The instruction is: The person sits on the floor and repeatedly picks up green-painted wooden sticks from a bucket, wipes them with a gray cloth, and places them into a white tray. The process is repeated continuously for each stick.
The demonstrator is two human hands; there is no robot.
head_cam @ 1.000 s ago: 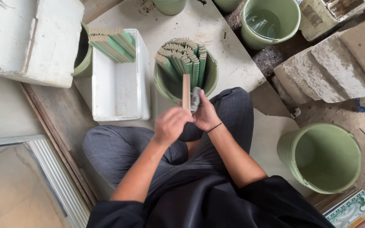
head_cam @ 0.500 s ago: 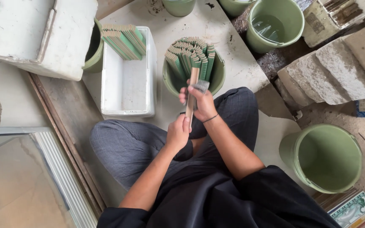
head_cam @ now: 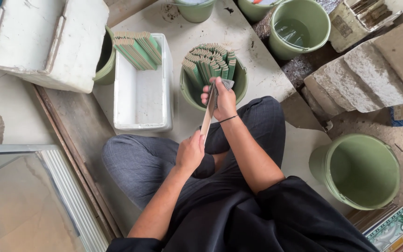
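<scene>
I sit cross-legged on the floor. My left hand [head_cam: 190, 152] grips the near end of a long narrow tile strip [head_cam: 206, 120], which points away from me toward a green bucket [head_cam: 190, 91]. My right hand [head_cam: 221, 99] presses a grey abrasive pad [head_cam: 226, 84] against the strip's far end, just over the bucket's rim. That bucket is packed with upright green-glazed tile strips [head_cam: 210, 64]. A black band circles my right wrist.
A white foam box [head_cam: 143, 100] to the left holds a stack of green strips [head_cam: 137, 48] at its far end. An empty green bucket [head_cam: 359, 171] stands at my right. More green buckets [head_cam: 299, 25] sit farther back, one with water. Rough stone blocks [head_cam: 360, 79] lie at right.
My right hand slid the pad along the strip from near my left hand out to its far end. My left hand drew back toward me with the strip's near end.
</scene>
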